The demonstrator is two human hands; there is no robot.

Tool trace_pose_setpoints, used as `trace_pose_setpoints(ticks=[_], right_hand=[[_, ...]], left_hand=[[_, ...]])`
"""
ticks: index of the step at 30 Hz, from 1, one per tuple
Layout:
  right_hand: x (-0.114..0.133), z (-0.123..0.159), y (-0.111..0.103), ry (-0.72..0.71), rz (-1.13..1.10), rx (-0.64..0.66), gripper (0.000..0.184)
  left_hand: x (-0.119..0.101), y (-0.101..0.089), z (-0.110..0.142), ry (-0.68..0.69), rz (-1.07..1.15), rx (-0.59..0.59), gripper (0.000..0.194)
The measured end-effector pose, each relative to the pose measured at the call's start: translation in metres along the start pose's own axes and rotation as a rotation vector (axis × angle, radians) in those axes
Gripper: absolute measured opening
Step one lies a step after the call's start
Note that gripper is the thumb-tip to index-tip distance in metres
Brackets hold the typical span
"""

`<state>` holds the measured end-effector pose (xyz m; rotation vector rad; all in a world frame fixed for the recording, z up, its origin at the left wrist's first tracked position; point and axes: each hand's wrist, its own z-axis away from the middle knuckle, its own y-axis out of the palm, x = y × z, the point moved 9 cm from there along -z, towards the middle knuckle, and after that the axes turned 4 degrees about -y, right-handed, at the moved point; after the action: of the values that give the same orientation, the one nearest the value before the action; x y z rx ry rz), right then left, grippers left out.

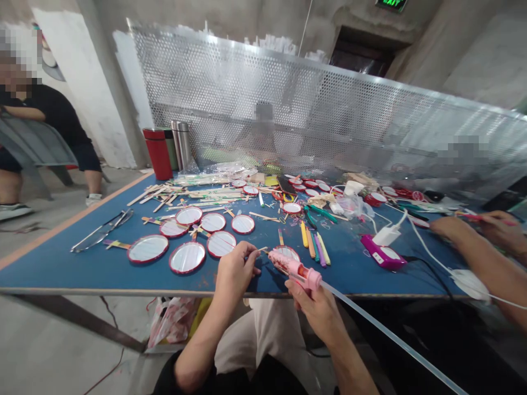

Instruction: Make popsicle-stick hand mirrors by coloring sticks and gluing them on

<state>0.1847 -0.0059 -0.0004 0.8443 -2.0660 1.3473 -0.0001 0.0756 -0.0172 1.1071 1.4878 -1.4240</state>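
Observation:
My right hand [310, 302] is closed around a pink glue gun [293, 267]. A long translucent glue stick [387, 332] runs out of its back end. Pinched in the fingers of my left hand [239, 269] is a thin wooden stick [262, 249], its tip close to the nozzle. Just behind the gun lies a round red-rimmed mirror [289, 253] with a craft-stick handle, partly covered by the gun. Left of my left hand, several more round mirrors [187, 258] lie on the blue table [99, 280], some with coloured stick handles.
Marker pens [316, 247] and green-handled pliers [310, 216] lie beyond my right hand. Loose craft sticks [156, 196] are piled at the back left, near a red flask [158, 153]. A purple power strip [382, 253] with cables sits right. A co-worker's arm [486, 258] reaches in there.

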Motion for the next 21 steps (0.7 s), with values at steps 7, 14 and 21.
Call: trace_pose_setpoints(ticks=[7,14,21], right_hand=[[0.0137,-0.0026,-0.001,-0.039,0.036,0.028,0.054],[0.0128,-0.0027,-0.0023,-0.041,0.05,0.021,0.058],[0.0132,-0.0032,-0.0031,-0.034,0.038,0.012,0.059]], left_hand=[[-0.0012,-0.0005,0.0004,0.007,-0.004,0.005,0.014],[-0.0012,-0.0003,0.0007,0.015,-0.012,0.0,0.014],[-0.001,0.0002,0.0009,0.014,-0.009,0.005,0.013]])
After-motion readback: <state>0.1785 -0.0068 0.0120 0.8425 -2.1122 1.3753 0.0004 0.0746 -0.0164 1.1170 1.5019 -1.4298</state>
